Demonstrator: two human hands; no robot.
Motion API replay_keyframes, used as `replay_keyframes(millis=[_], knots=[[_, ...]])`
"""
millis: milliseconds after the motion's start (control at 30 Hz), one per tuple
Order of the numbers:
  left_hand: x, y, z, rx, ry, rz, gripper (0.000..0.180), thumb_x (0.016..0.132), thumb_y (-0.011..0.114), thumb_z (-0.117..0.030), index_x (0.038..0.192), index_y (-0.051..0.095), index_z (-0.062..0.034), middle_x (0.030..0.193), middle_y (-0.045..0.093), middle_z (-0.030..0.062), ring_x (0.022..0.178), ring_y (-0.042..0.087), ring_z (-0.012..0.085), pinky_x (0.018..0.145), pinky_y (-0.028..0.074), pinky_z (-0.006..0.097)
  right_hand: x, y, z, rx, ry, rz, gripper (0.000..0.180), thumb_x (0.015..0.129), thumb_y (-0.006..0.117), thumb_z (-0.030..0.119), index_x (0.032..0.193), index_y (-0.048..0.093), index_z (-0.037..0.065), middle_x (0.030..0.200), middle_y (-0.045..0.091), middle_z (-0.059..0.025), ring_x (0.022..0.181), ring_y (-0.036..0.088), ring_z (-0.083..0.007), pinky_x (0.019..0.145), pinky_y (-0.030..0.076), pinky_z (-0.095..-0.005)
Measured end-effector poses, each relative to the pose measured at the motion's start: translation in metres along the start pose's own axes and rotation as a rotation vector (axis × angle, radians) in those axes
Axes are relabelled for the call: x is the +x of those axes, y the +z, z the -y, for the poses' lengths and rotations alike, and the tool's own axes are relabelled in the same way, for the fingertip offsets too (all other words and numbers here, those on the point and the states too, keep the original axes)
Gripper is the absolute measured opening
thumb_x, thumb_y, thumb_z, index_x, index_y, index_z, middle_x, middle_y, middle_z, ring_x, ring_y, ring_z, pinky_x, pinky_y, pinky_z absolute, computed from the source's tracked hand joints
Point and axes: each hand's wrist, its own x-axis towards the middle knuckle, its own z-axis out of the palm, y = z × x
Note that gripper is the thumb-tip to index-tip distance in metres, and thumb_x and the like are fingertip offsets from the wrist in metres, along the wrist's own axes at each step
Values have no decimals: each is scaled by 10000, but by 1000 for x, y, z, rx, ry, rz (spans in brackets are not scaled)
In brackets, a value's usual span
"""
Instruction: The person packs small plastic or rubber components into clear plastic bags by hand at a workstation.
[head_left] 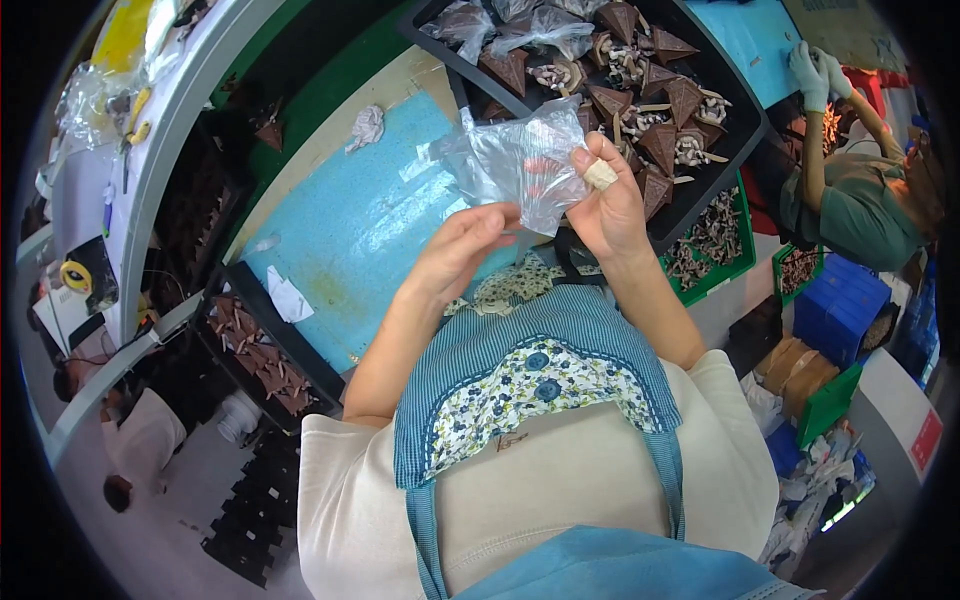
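A crinkled clear plastic bag (525,150) hangs in front of me above the blue work surface (370,220). My right hand (612,205) pinches its right edge, the thumb in front and other fingers showing faintly through the plastic. A beige wrap (600,175) covers part of that thumb. My left hand (465,245) is beside the bag's lower left edge, its fingers stretched out toward the plastic. Whether those fingertips touch the bag, I cannot tell. Behind the bag, a black tray (735,165) holds several brown pointed pieces (658,145) and some bagged ones (545,32).
A crumpled wad (367,127) and white paper scraps (288,295) lie on the blue surface. Another black tray (300,355) of brown pieces stands at left. Green crates (745,225) with small parts are at right, near a co-worker's gloved hands (812,75).
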Motion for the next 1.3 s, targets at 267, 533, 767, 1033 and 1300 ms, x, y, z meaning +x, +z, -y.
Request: replay_keyframes(millis=[267, 533, 767, 1033, 1300], knots=[[9, 10, -23, -203, 256, -246, 179, 841, 634, -138, 951, 624, 3, 907, 652, 69, 800, 607, 141, 733, 476, 270, -9, -2, -9, -254, -54, -71, 89, 861, 581, 82, 851, 503, 40, 945, 569, -77, 845, 559, -141, 772, 472, -286], [5, 39, -37, 61, 348, -357, 151, 751, 732, -84, 840, 624, -27, 744, 631, 24, 658, 556, 73, 604, 444, 221, -18, 36, -8, -1452, -472, 48, 368, 658, 785, 163, 938, 584, 32, 839, 533, -39, 758, 502, -122, 645, 427, -270], [7, 11, -29, 272, 385, -373, 284, 783, 609, 10, 617, 402, -94, 601, 500, -34, 544, 482, 46, 510, 406, 189, -16, 7, 6, -228, -29, -132, 62, 898, 529, 101, 929, 526, 47, 853, 580, -35, 750, 536, -84, 681, 457, -236], [15, 35, -35, 698, 588, -378, 148, 795, 619, -62, 930, 575, -19, 737, 557, -7, 699, 554, 100, 657, 437, 218, -12, 4, 14, -375, -187, -301, 70, 951, 434, 146, 960, 411, 80, 716, 469, -9, 532, 412, -54, 466, 358, -192], [22, 40, -43, 672, 350, -377, 138, 879, 582, -157, 924, 583, -27, 666, 520, -43, 598, 451, 42, 549, 348, 186, 2, 5, 30, -690, -53, 28, 348, 774, 620, -52, 1029, 408, 50, 879, 459, 3, 822, 463, -52, 756, 387, -187]])
